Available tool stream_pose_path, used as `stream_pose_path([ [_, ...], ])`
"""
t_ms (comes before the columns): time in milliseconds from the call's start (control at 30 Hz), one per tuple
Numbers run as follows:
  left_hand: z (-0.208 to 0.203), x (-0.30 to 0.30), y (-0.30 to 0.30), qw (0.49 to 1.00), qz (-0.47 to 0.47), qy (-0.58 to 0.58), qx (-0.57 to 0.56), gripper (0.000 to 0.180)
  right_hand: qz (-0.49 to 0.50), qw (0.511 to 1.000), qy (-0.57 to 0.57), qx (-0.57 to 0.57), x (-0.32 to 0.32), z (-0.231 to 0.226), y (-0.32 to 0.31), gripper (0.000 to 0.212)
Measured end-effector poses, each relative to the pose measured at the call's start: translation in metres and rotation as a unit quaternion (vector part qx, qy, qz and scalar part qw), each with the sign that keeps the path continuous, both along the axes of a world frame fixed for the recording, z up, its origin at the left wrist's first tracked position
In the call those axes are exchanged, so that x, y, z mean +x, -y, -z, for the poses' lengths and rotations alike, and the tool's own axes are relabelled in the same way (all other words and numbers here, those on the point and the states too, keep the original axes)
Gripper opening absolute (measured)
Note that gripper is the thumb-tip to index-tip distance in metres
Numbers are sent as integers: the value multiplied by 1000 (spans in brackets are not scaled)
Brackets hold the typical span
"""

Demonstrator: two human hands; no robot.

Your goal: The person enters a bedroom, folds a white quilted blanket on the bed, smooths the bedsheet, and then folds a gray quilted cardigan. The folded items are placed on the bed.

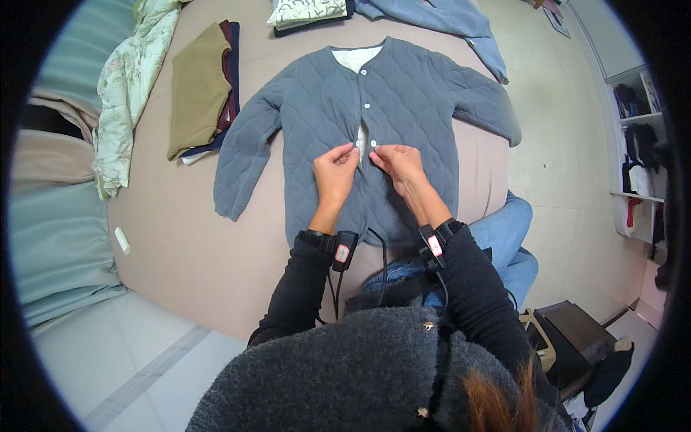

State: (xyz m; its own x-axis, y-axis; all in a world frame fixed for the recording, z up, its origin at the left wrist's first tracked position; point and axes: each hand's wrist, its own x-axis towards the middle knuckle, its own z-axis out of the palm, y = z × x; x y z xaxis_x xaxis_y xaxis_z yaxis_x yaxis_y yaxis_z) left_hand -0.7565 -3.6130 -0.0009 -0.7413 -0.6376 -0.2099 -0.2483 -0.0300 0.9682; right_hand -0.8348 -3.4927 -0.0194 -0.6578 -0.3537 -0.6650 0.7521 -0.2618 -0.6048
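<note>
A grey quilted jacket (pixel 417 79) with a white lining lies front up on the bed, its sleeves spread to both sides. White buttons run down its front; the upper ones look fastened. Around the middle the two front edges part, and white lining shows in the gap. My left hand (pixel 335 176) pinches the left front edge of the jacket. My right hand (pixel 402 167) pinches the right front edge beside a white button (pixel 373 144). Both wrists wear black straps with small devices and cables.
Folded brown trousers (pixel 198 83) lie on the bed sheet (pixel 173 237) at the left, near a floral garment (pixel 133 93). Folded clothes (pixel 309 11) and a blue garment (pixel 446 25) are at the far side. A white object (pixel 122 240) rests near the left edge. Shelves (pixel 637 119) stand right.
</note>
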Motion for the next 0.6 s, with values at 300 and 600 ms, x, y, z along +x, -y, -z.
stream_pose_path([
  [300,-9,-2,-2,987,62,-1,-147,22,-74,970,-174,150,11,-1,14,19],
  [600,2,3,1,986,-8,54,-158,24,-158,710,-488,482,17,-6,30,33],
])
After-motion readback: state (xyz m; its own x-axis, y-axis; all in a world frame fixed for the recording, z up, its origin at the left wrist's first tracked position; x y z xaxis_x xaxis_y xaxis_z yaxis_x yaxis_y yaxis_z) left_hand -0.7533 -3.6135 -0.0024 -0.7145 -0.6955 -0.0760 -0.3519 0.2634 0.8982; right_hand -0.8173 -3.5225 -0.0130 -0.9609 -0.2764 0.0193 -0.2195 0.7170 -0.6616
